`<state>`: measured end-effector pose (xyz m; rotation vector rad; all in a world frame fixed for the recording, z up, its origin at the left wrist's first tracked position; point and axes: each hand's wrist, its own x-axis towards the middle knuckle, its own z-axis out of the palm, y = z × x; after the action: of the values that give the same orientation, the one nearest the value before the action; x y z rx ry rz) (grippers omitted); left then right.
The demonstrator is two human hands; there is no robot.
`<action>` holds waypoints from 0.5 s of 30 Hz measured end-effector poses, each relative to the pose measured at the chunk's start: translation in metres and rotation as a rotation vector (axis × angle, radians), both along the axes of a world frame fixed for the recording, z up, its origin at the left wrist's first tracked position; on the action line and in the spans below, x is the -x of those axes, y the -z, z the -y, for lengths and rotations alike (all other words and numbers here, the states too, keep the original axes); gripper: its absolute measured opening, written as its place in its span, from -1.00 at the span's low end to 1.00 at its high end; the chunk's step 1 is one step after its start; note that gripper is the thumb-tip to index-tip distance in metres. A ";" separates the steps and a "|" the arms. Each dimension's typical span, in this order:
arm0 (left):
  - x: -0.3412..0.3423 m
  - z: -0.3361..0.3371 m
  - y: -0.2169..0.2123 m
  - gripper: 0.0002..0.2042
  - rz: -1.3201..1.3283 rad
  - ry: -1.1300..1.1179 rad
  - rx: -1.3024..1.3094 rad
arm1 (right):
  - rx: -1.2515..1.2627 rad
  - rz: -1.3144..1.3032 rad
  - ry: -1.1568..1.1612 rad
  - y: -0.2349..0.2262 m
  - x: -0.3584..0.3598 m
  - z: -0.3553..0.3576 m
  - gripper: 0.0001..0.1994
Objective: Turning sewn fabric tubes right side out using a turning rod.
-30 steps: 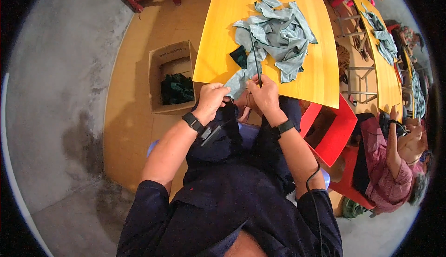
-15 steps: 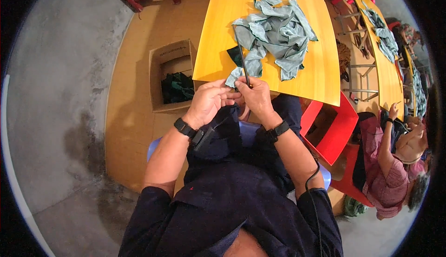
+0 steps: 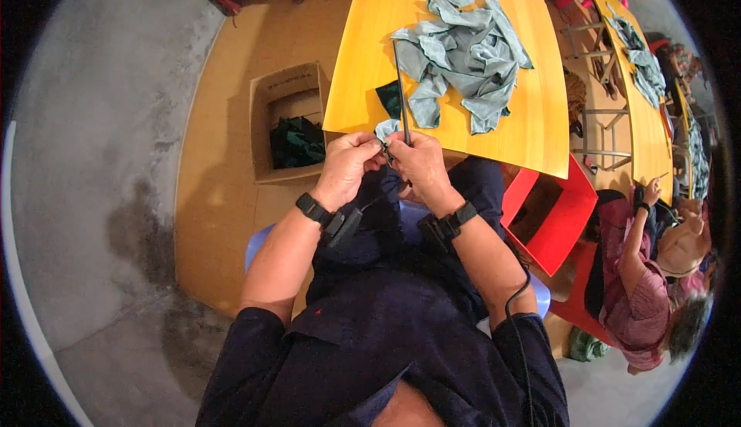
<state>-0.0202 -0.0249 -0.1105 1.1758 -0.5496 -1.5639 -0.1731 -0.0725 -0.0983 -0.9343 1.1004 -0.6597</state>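
Both my hands meet just off the near edge of the yellow table, at its left corner. My left hand point(image 3: 346, 166) is closed, thumb and fingertips pinching a small pale grey-green cloth piece point(image 3: 386, 128). My right hand point(image 3: 419, 163) is closed around the lower end of a thin, dark, tapering rod point(image 3: 401, 87), which points away over the table; its exact kind is unclear. The right fingertips also touch the cloth piece, whose lower part the fingers hide. Beyond lie a dark green cloth patch point(image 3: 388, 99) and a rumpled heap of grey-green cloth point(image 3: 463, 60).
The yellow table point(image 3: 532, 130) carries more cloth at its far end. An open cardboard box point(image 3: 262, 130) with dark green cloth stands on the floor at left. A red bin point(image 3: 567, 215) is at right. Further right, a person in a pink top point(image 3: 644, 303) sits by another table.
My left fingers, loosely stretched before, have closed into a pinch on the cloth piece. The rod has swung more upright, and the cloth piece now shows apart from the heap.
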 end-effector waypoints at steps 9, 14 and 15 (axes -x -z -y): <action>-0.003 0.001 -0.007 -0.92 0.197 0.055 0.013 | 0.052 0.065 -0.036 0.003 0.002 0.001 -0.89; -0.010 0.002 -0.008 -0.93 0.205 0.074 0.038 | -0.007 0.040 -0.080 -0.008 0.002 0.002 -0.88; -0.011 0.002 -0.007 -0.91 0.208 0.091 0.053 | -0.035 0.038 -0.098 -0.008 0.002 0.003 -0.88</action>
<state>-0.0091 -0.0270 -0.1036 1.2968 -0.7859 -1.5021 -0.1751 -0.0753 -0.0903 -0.9362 1.0224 -0.5742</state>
